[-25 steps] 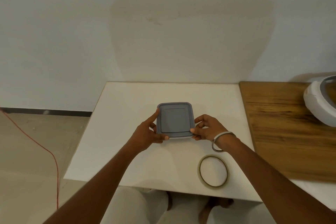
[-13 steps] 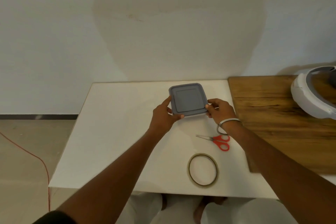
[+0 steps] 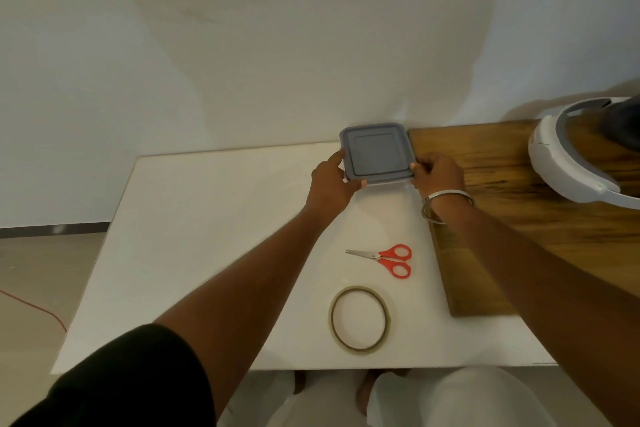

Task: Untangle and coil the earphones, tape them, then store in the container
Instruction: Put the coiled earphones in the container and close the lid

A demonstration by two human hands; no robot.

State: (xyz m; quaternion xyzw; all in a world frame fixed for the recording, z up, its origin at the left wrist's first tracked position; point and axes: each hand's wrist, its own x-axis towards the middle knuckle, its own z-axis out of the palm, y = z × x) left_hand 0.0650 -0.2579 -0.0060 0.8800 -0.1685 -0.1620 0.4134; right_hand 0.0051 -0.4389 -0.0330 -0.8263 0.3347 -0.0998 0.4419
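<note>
A square container with a grey lid [image 3: 375, 153] sits at the far edge of the white table [image 3: 207, 236], close to the wall. My left hand [image 3: 330, 185] grips its left side and my right hand [image 3: 437, 174] grips its right side. The lid is on and hides whatever is inside; no earphones are visible. A roll of clear tape [image 3: 359, 320] lies flat near the table's front edge. Red-handled scissors [image 3: 388, 259] lie between the tape and the container, blades pointing left.
A wooden board [image 3: 512, 218] covers the right part of the table. A white and grey headset-like device [image 3: 581, 163] rests on its far right. An orange cable [image 3: 31, 305] runs across the floor at the left. The wall stands just behind the container.
Both hands have pushed the closed container away from me, to the back of the table near the wall. The scissors have come into view.
</note>
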